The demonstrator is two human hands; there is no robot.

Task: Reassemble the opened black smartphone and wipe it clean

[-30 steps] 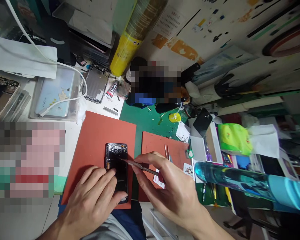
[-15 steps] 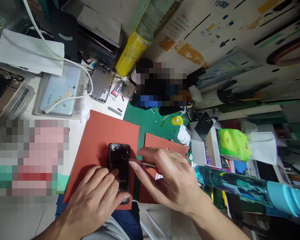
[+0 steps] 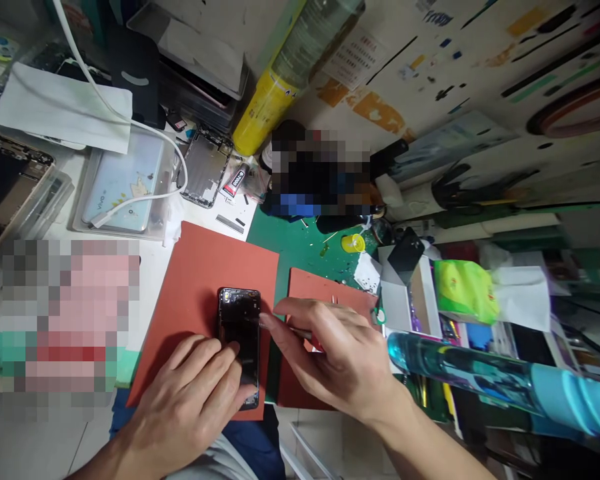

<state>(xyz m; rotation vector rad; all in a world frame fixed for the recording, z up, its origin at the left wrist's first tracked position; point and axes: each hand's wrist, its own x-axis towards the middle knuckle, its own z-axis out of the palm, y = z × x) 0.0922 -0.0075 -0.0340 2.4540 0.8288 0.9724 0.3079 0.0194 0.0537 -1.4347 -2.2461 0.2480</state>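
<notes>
Right hand [image 3: 347, 360] now sits closer to the phone's right edge than a second ago, with more of the tool hidden; left hand [image 3: 195, 387] looks unmoved on the phone.

Fingers: right thumb and index pinch a thin tool [image 3: 303, 333], ridged near the tips; its end aims at the phone's upper half, contact can't tell. Left fingers bent, pressed together over the phone's left side, thumb out across its lower end. Grip or just pressure, can't tell.

Phone [image 3: 245, 357]: slim dark slab, glossy, rounded corners, flat on the right part of a smooth matte red-brown mat [image 3: 190, 300].

Progress, my read: looks opened up, small bright parts showing at the top end. Nothing seen lifted clear. What's left can't be read from this; left hand covers a good part.

Further out: second red-brown mat [image 3: 295, 390] under the right hand, green surface [image 3: 295, 237] with scraps, ribbed yellow cap [image 3: 353, 243], soft glue tube [image 3: 234, 181], bare metal phone frame [image 3: 205, 167], translucent blue bottle [image 3: 465, 373].
</notes>
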